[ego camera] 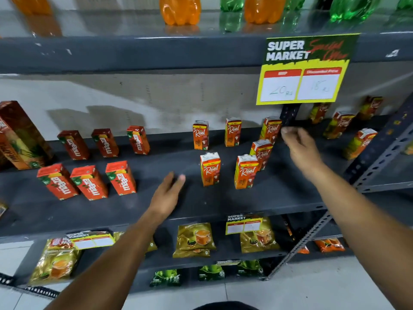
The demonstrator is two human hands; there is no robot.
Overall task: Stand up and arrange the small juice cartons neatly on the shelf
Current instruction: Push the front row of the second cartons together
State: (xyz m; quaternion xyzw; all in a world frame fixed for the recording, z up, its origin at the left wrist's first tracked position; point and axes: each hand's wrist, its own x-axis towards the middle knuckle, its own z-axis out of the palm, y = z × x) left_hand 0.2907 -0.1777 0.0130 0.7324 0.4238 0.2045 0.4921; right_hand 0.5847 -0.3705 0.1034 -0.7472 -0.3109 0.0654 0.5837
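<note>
Several small orange Real juice cartons stand upright on the dark grey shelf: three in a back row, one in the middle, two in front. Left of them stand two rows of three red Maaza cartons. My left hand hovers flat over the shelf, left of the front Real cartons, holding nothing. My right hand is blurred, fingers loosely curled, just right of the back-right Real carton and apart from it; nothing is in it.
A tall pineapple juice carton stands at far left. More Real cartons sit on the adjoining shelf at right, behind a slotted upright. A yellow price sign hangs above. Soda bottles stand overhead; tea packets lie below.
</note>
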